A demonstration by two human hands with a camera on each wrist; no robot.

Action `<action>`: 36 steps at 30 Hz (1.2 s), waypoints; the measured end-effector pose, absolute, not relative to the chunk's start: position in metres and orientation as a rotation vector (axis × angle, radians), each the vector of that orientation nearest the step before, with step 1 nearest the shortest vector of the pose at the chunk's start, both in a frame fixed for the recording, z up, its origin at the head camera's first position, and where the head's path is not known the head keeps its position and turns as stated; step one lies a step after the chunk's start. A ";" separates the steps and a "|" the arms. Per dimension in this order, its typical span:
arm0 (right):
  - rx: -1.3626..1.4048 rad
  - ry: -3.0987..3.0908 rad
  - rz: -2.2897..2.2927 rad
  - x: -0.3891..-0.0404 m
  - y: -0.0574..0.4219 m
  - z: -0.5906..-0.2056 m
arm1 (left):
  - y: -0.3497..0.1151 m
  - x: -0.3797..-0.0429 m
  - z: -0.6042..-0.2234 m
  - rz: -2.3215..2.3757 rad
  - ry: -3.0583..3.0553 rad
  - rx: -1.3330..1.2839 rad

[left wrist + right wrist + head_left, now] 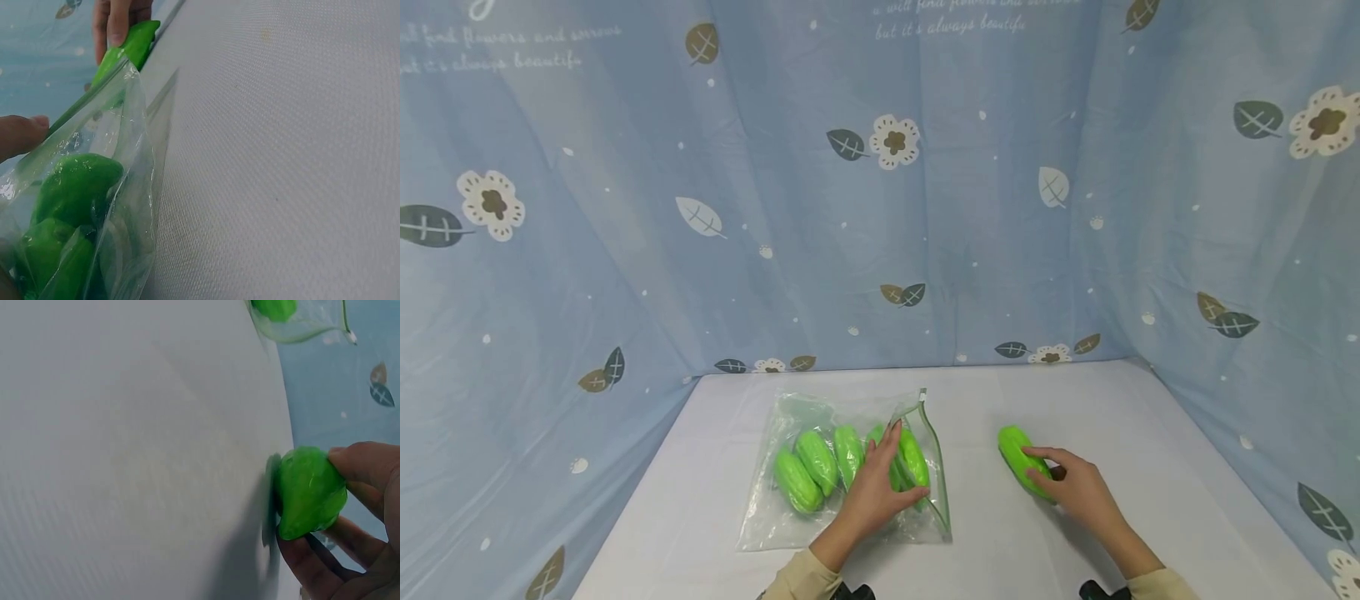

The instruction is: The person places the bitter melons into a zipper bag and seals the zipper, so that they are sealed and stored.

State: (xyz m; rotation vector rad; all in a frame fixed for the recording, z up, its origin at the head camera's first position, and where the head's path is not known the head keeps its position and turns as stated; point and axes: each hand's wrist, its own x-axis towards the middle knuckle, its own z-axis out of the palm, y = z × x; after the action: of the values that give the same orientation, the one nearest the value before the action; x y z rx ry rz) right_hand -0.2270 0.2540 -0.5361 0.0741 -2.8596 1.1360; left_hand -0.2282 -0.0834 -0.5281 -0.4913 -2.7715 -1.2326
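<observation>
A clear zip bag lies flat, its mouth at the right and several bright green gourd-shaped vegetables inside. Over its mouth end, my left hand rests with fingers and thumb spread; in the left wrist view the thumb touches the bag's edge and the mouth gapes. To the right of the bag, my right hand grips another green gourd, fingers on one side and thumb on the other. In the right wrist view this gourd is ridged and shiny, close against the table, with its shadow beside it.
A white cloth-covered table carries everything. Blue curtains with printed leaves and flowers enclose it at the back and both sides. A stretch of table lies between the bag's mouth and my right hand.
</observation>
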 end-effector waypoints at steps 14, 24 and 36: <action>0.153 -2.832 1.204 -0.222 0.226 -0.539 | -0.083 -0.227 -0.527 -1.254 -2.771 -0.483; 0.219 -2.796 1.293 -0.216 0.210 -0.542 | -0.083 -0.227 -0.529 -1.259 -2.763 -0.497; 0.212 -2.772 1.361 -0.212 0.207 -0.540 | -0.083 -0.227 -0.529 -1.249 -2.763 -0.493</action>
State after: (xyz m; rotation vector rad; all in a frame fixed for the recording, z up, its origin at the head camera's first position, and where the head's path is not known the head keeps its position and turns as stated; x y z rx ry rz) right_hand -0.2122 0.2065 -0.5401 0.2122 -2.7724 1.3614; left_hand -0.2273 -0.0827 -0.5291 -0.4929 -2.7627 -1.2490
